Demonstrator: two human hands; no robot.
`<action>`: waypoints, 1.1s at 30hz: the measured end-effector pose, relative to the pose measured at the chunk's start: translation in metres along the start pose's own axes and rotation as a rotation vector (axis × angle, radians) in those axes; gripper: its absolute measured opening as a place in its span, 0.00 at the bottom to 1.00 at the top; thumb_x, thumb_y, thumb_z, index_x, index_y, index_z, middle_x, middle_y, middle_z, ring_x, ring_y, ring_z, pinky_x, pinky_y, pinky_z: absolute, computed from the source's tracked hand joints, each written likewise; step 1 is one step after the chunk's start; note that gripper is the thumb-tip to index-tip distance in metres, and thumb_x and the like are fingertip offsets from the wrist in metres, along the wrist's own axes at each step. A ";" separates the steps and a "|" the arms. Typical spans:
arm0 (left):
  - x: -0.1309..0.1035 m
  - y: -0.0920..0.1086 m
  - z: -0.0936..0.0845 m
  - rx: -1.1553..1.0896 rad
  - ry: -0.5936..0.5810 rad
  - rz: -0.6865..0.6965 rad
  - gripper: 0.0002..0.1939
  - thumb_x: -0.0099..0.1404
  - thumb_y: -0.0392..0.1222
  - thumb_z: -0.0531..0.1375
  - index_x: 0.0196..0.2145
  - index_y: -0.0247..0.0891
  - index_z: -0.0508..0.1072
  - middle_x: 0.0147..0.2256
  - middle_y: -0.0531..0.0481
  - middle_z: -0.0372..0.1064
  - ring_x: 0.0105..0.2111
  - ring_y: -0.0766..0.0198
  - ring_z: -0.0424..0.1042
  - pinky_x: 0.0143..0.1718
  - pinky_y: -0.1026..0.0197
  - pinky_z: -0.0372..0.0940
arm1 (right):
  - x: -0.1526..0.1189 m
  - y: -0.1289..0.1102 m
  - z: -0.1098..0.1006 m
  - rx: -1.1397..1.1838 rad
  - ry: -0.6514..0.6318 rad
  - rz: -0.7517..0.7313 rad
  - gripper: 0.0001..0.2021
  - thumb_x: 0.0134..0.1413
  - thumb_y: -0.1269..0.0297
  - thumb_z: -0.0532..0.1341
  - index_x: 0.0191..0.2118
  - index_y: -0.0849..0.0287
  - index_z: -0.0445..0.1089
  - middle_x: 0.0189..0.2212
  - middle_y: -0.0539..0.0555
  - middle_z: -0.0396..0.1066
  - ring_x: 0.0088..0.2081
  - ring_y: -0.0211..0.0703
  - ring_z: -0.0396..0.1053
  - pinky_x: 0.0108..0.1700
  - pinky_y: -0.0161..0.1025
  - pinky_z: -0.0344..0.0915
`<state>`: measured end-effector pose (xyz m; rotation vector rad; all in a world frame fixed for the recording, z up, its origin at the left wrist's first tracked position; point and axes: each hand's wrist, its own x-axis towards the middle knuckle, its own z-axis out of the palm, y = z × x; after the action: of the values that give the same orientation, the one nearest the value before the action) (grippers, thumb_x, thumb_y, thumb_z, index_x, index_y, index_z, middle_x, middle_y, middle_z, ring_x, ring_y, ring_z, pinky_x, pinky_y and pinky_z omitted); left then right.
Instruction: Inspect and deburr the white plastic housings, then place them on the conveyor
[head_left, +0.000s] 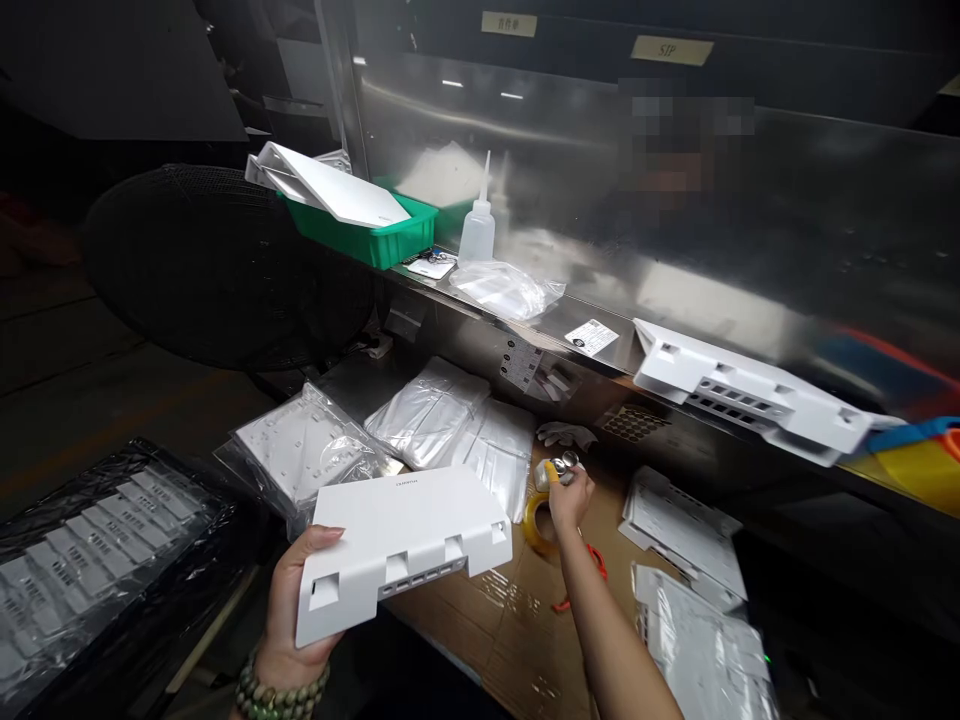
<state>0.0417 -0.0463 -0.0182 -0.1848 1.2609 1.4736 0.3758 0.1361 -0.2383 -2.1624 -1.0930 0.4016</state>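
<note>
While L hand is pinching the white plastic slotted housing at its left end, over the brown cardboard surface, prob. keeping the port row facing wearer, R hand is hanging at small silvery round items; can't tell if its grip is holding any, fingers hiding contact.

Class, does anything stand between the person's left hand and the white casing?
Nothing visible does: the left hand holds the white casing directly, its bare thumb over the top face's left edge. Contact underneath is hidden.
</note>
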 end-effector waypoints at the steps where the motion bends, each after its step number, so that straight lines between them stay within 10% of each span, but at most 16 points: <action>1: 0.000 -0.001 -0.002 -0.004 0.001 -0.005 0.24 0.59 0.31 0.57 0.54 0.21 0.72 0.29 0.37 0.81 0.28 0.44 0.82 0.25 0.49 0.79 | -0.001 0.002 0.001 0.012 -0.003 -0.013 0.19 0.66 0.57 0.64 0.58 0.58 0.69 0.57 0.59 0.69 0.52 0.50 0.72 0.52 0.53 0.73; 33: -0.015 -0.004 -0.007 0.025 0.030 -0.032 0.29 0.58 0.30 0.58 0.58 0.22 0.70 0.22 0.42 0.79 0.25 0.43 0.81 0.19 0.51 0.77 | 0.001 0.003 -0.019 -0.057 -0.109 -0.137 0.18 0.66 0.57 0.64 0.57 0.58 0.70 0.58 0.59 0.69 0.54 0.51 0.71 0.54 0.55 0.71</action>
<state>0.0470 -0.0616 -0.0124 -0.2104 1.2944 1.4314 0.3882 0.1277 -0.2262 -2.1199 -1.3189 0.4347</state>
